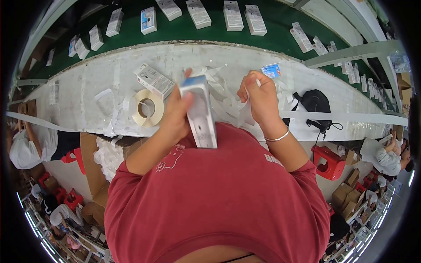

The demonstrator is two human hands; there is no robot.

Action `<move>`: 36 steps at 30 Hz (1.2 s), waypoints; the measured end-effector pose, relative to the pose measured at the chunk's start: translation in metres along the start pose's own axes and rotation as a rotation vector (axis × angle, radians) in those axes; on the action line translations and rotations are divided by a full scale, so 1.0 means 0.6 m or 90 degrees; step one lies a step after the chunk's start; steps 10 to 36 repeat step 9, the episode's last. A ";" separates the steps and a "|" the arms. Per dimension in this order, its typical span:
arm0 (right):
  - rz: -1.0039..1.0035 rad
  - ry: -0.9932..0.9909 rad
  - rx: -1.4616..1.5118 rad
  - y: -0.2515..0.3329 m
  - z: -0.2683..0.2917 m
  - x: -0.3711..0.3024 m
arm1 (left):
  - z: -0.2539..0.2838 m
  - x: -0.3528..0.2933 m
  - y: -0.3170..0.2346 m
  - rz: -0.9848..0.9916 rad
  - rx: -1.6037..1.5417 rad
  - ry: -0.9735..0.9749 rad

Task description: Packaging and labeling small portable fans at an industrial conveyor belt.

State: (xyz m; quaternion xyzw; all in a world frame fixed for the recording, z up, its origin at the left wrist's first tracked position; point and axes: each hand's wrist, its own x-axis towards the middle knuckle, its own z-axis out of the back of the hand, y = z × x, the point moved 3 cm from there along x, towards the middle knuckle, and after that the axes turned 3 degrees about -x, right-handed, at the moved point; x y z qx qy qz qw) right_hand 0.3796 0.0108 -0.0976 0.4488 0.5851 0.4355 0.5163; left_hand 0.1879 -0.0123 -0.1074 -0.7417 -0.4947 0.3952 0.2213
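Observation:
My left hand (177, 111) is wrapped round a small white carton (201, 118) with a blue end, tilted and slightly blurred in front of my chest. To its right, my right hand (261, 94) is raised with the fingers pinched on a thin white strip (248, 105). The two hands are apart. Beside my left forearm lies a roll of cream-coloured tape or labels (157, 115). Another white carton (155, 81) rests just beyond that roll. Loose white paper strips (217, 85) are heaped on the bench between and beyond my hands.
A green conveyor belt (127, 37) carrying several cartons runs past the bench (83, 83). A blue-and-white packet (271, 70) and a black pouch (316, 103) with a cord lie on the right. Below left stands a cardboard box (91, 162) of crumpled white scraps; red stools (329, 163) and people are around.

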 end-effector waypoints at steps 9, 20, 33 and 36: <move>0.037 0.035 0.109 0.016 -0.014 0.020 | 0.075 0.061 0.067 0.090 -0.094 0.464; 0.037 0.035 0.109 0.016 -0.014 0.020 | 0.075 0.061 0.067 0.090 -0.094 0.464; 0.037 0.035 0.109 0.016 -0.014 0.020 | 0.075 0.061 0.067 0.090 -0.094 0.464; 0.037 0.035 0.109 0.016 -0.014 0.020 | 0.075 0.061 0.067 0.090 -0.094 0.464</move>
